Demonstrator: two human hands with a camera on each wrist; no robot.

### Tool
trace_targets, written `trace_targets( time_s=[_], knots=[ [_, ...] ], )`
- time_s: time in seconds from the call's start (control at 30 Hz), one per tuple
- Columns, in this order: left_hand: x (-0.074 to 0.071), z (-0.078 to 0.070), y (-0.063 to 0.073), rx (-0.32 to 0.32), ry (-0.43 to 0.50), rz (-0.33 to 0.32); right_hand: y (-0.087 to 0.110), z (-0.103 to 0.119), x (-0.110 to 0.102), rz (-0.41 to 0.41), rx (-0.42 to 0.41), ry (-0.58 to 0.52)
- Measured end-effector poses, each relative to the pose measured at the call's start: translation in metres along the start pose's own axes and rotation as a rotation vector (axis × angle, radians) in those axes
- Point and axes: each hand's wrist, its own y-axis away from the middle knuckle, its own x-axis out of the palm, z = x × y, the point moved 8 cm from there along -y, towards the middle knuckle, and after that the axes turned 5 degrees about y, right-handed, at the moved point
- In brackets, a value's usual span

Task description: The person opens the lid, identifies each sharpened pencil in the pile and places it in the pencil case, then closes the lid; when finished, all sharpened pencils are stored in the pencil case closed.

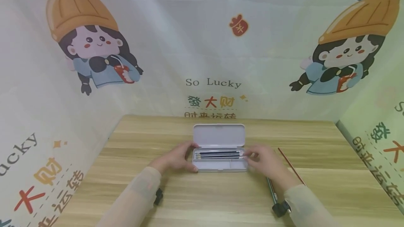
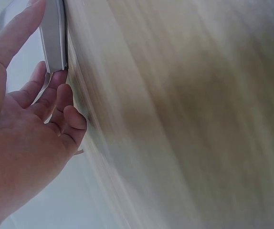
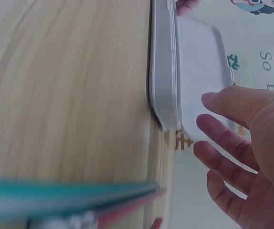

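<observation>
A white pencil case (image 1: 212, 165) lies on the table with its lid (image 1: 219, 136) raised at the back. Several dark pencils (image 1: 218, 155) lie side by side in its rear compartment; the two front compartments hold nothing visible. At the case's left end my left hand (image 1: 177, 157) grips it, thumb at the front corner and fingers behind, as the left wrist view also shows along the case wall (image 2: 53, 40). My right hand (image 1: 264, 160) hovers at the right end, by the pencils' ends. In the right wrist view its fingers (image 3: 225, 162) are spread loosely, holding nothing.
A red pencil (image 1: 291, 165) lies slantwise on the wooden table (image 1: 151, 129), right of my right hand. Green pencils (image 1: 271, 190) lie partly under my right wrist. A printed cloth (image 1: 164, 45) hangs behind the table and at both sides.
</observation>
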Motion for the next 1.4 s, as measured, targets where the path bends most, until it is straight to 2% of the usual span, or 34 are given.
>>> trace_targets(
  time_s=[0.17,0.33,0.73,1.03,1.4],
  knots=[
    [-0.001,-0.002,-0.001,0.017,-0.009,0.002,0.011,-0.010,-0.011,0.008,0.033,0.060],
    [0.000,-0.002,0.000,0.015,-0.010,0.004,0.020,-0.020,-0.012,0.019,0.050,0.109],
    [-0.001,-0.004,0.001,0.022,0.002,0.005,0.033,-0.035,-0.010,0.112,0.146,0.112],
    [-0.001,-0.004,0.000,0.026,-0.013,0.009,0.034,-0.035,-0.008,0.117,0.153,0.100],
    [-0.002,-0.005,0.002,0.003,-0.020,0.005,0.030,-0.032,-0.002,0.144,0.172,0.211]
  ],
)
